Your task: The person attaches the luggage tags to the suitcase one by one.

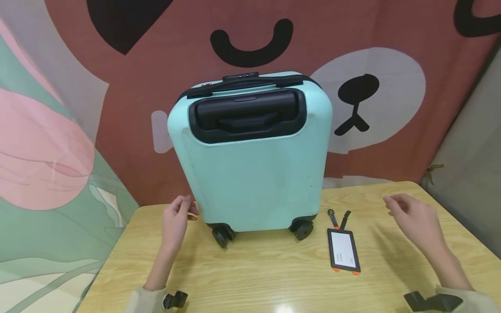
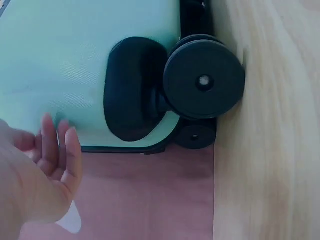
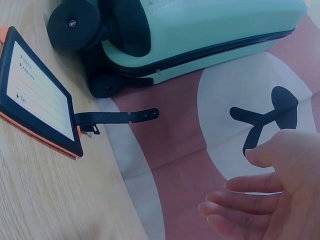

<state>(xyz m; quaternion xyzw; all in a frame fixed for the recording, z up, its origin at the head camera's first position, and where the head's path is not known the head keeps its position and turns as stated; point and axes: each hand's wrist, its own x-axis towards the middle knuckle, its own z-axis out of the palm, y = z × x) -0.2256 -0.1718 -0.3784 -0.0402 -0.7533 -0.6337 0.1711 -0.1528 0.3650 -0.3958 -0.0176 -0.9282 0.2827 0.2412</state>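
A mint-green suitcase [image 1: 258, 182] stands upright on its black wheels, its dark carry handle and recessed pull handle facing me. My left hand [image 1: 179, 219] hovers beside its lower left side, fingers loosely bent and holding nothing; the left wrist view shows those fingertips [image 2: 74, 137] close to the shell, near a wheel [image 2: 204, 80]. To the right of the suitcase lies a luggage tag [image 1: 343, 250] with a black frame, orange edges and a white card, its buckled strap [image 3: 117, 118] unfastened. My right hand [image 1: 416, 219] is held right of the tag, relaxed, with nothing in it.
The wooden table [image 1: 254, 274] carries the suitcase and the tag. Close behind it hangs a printed cloth [image 1: 133, 165] with a brown cartoon animal. A grey surface [image 1: 469, 143] borders the table on the right. Dark devices [image 1: 432, 301] are strapped at both wrists.
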